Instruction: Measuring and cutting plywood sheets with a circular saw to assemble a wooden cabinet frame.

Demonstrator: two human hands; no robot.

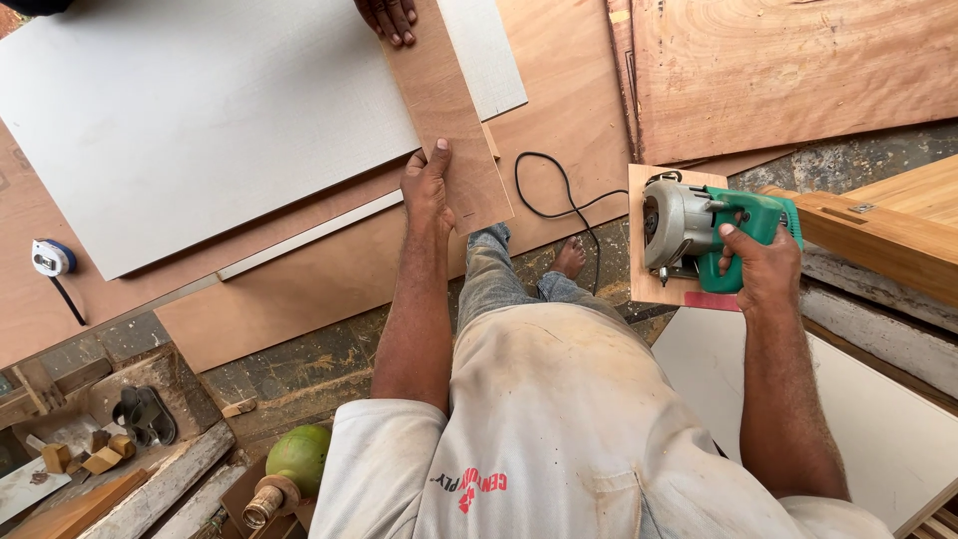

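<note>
Nearest the camera, the person's right hand [760, 268] was wrapped with fingers curled around the green handle of a circular saw [699, 235], which rested on its wooden base plate [647, 284] beside the knee, apparently parked clear of the work. Farther out, the left hand [429, 185] lay with fingers pressed together on the near end of a narrow plywood strip [444, 110], seemingly steadying it across the grey laminate sheet [200, 120]. At the far end, another person's hand [389, 15] pressed down on the same strip.
</note>
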